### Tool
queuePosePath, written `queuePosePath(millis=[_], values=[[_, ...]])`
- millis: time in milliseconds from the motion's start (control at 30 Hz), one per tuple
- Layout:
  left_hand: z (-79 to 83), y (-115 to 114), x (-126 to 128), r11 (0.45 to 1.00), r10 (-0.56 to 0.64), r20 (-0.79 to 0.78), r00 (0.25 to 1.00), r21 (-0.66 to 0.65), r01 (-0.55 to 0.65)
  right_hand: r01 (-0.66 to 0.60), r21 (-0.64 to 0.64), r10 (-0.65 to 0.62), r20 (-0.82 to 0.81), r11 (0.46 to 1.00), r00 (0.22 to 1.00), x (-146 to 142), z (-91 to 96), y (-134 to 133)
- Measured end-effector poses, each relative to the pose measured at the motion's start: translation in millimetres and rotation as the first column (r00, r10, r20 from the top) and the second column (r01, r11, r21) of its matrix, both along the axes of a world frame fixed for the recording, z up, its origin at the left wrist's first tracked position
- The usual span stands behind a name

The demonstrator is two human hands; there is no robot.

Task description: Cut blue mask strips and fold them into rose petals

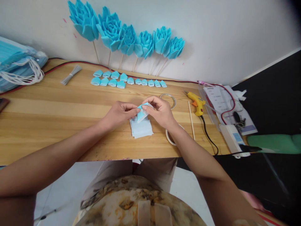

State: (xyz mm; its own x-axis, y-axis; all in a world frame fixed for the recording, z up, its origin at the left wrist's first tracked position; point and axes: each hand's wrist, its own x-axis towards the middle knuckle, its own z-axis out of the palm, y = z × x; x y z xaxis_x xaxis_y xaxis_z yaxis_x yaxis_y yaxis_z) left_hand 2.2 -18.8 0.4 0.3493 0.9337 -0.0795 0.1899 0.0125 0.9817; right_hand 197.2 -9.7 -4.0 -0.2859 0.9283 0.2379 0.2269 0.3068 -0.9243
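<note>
My left hand [122,112] and my right hand [159,109] pinch a small blue-and-white piece of thin fabric [143,115] between them, with one corner folded over. The piece is held just above a stack of pale cut fabric rectangles [142,128] on the table. Beyond my hands, folded blue petals [112,82] lie in two rows. A roll of tape [171,137] sits partly under my right forearm, and a second ring of tape [168,100] lies behind my right hand.
Several blue fabric flowers [129,39] on sticks lean against the wall. To the right are a thin stick [191,120], a yellow glue gun [197,103] with its cord and a white power strip [231,139]. Bagged blue masks [18,62] and a wire bundle [71,75] lie left.
</note>
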Motion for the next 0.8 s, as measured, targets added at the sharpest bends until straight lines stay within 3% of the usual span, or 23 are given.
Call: queuePosePath(millis=[367, 533, 800], values=[[-2.8, 4.5, -2.0, 0.995, 0.03, 0.122, 0.992, -0.097, -0.018, -0.042, 0.291, 0.009, 0.115, 0.956, 0.993, 3.9, 3.9, 3.9], [-2.4, 5.1, -2.1, 0.992, 0.021, 0.174, 0.984, -0.126, 0.001, -0.052, 0.286, 0.022, 0.107, 0.957, 0.994, 4.1, 1.3, 4.6], [1.4, 5.3, -3.5, 0.996, -0.027, 0.119, 0.993, -0.084, 0.037, -0.054, 0.259, 0.026, 0.11, 0.964, 0.994, 4.7, 1.5, 4.5]])
